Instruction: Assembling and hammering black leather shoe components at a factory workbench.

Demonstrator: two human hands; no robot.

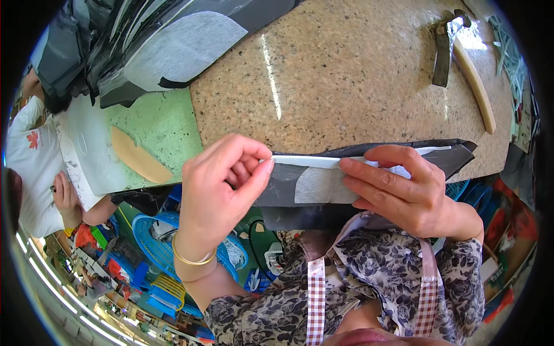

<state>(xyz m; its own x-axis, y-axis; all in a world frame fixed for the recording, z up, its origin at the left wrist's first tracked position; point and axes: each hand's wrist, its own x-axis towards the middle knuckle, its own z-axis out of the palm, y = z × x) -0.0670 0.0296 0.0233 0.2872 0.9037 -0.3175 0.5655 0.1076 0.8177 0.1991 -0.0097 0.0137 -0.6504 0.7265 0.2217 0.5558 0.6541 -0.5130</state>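
Note:
A dark grey sheet piece (278, 187) lies at the near edge of the stone-topped table, with a whitish woven-looking patch (323, 187) on its face. Along its far edge runs a narrow white strip (306, 161). My left hand (222, 179), wearing a gold bangle, pinches the strip's left end between thumb and forefinger. Over the right half of the piece lies my right hand (404, 187), its fingers bent and pressed on the strip and the sheet, gripping them. The right hand's thumb is hidden. Past that hand, the strip reaches toward the piece's pointed right end.
A hammer (453, 49) with a curved wooden handle rests at the table's (346, 75) far right. Stacked dark pieces (190, 49) lie far left, near a green mat (167, 124) with a tan curved piece (135, 155). Blue baskets (153, 242) stand below. Another person's hand (65, 193) shows at left.

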